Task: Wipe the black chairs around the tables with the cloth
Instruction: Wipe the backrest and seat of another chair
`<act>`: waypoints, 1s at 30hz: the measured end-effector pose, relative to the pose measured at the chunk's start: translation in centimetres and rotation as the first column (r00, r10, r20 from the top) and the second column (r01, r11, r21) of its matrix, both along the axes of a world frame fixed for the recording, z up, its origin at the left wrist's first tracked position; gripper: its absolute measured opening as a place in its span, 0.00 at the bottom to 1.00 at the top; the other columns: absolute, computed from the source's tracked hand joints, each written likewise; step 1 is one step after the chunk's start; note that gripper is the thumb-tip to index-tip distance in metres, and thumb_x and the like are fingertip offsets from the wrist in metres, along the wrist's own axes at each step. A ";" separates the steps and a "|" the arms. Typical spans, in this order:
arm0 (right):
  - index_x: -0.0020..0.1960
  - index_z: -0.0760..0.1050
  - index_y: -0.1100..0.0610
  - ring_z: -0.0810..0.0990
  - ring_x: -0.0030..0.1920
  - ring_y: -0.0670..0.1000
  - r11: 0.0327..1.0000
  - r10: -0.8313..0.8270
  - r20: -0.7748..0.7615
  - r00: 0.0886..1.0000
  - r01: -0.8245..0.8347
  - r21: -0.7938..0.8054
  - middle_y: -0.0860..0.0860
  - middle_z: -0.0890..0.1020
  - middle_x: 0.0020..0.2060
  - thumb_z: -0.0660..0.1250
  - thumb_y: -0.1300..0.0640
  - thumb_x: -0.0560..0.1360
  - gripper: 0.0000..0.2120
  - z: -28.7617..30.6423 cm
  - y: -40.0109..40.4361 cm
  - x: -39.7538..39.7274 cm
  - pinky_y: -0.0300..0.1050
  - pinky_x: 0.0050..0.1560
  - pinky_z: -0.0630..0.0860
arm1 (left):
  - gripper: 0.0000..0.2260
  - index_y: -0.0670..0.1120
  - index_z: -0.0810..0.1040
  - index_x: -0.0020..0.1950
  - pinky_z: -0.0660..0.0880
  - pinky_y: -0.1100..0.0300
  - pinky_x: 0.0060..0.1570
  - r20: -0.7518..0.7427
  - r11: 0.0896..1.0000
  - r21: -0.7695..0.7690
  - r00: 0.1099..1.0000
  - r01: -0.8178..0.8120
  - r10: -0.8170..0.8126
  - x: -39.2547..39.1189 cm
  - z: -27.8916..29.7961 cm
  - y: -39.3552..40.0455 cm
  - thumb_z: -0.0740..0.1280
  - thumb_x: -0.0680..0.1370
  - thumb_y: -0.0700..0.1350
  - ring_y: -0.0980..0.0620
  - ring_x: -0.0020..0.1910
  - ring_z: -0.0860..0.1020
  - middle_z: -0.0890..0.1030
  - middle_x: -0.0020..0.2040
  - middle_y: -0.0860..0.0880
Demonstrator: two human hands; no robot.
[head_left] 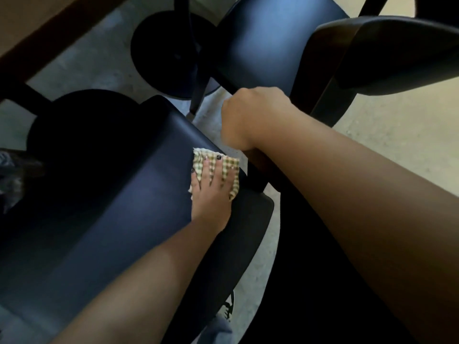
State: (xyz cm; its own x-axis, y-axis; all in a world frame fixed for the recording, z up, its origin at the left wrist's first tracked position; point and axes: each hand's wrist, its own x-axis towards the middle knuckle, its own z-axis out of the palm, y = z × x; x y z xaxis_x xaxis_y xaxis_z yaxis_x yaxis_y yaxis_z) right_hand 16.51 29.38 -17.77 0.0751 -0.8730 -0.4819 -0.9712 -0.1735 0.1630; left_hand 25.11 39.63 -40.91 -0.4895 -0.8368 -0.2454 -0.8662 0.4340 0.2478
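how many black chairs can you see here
2: the near chair lies under the left hand and cloth; the far chair is beyond the right hand. Others may lie outside the view.

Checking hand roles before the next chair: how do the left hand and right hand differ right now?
The left hand lies flat with straight fingers, pressing the checked cloth onto the near chair seat; the right hand has curled fingers at the seat's far side edge, and what it grips is hidden. The left hand sits nearer the camera, the right farther. Both arms are bare.
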 end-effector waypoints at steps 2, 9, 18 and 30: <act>0.52 0.74 0.55 0.72 0.43 0.57 1.000 0.013 -0.001 1.000 -0.013 -0.006 0.54 0.78 0.53 0.54 0.59 0.75 0.12 -0.1 0.1 0.1 0.50 0.39 0.64 | 0.33 0.53 0.44 0.80 0.27 0.38 0.67 0.032 1.000 -0.014 0.999 0.012 -0.011 -0.6 -0.3 1.5 0.58 0.79 0.48 0.37 0.77 0.38 0.42 0.80 0.44; 0.48 0.70 0.56 0.66 0.30 0.53 0.996 0.062 -0.103 0.993 -0.055 0.072 0.51 0.66 0.33 0.56 0.56 0.72 0.08 -0.5 -0.4 0.3 0.48 0.30 0.65 | 0.32 0.52 0.50 0.80 0.22 0.36 0.64 0.046 0.990 -0.017 0.990 0.138 -0.137 -2.4 -1.2 5.3 0.59 0.78 0.50 0.35 0.72 0.28 0.39 0.79 0.44; 0.46 0.70 0.57 0.69 0.32 0.54 0.996 0.022 -0.092 0.995 -0.014 0.086 0.51 0.69 0.34 0.57 0.56 0.69 0.08 -0.2 -0.4 0.6 0.50 0.35 0.69 | 0.22 0.52 0.68 0.75 0.55 0.39 0.74 -0.279 0.974 0.030 0.937 0.226 -0.209 1.4 2.4 5.4 0.49 0.82 0.46 0.41 0.77 0.55 0.65 0.76 0.47; 0.46 0.68 0.56 0.73 0.41 0.56 0.995 0.028 -0.072 0.997 -0.021 0.098 0.51 0.68 0.35 0.58 0.54 0.72 0.06 -0.5 -0.5 0.3 0.52 0.42 0.73 | 0.26 0.35 0.56 0.78 0.40 0.62 0.73 -0.362 0.910 -0.110 0.869 -0.400 0.338 11.0 6.2 -13.9 0.55 0.80 0.36 0.39 0.77 0.54 0.56 0.78 0.36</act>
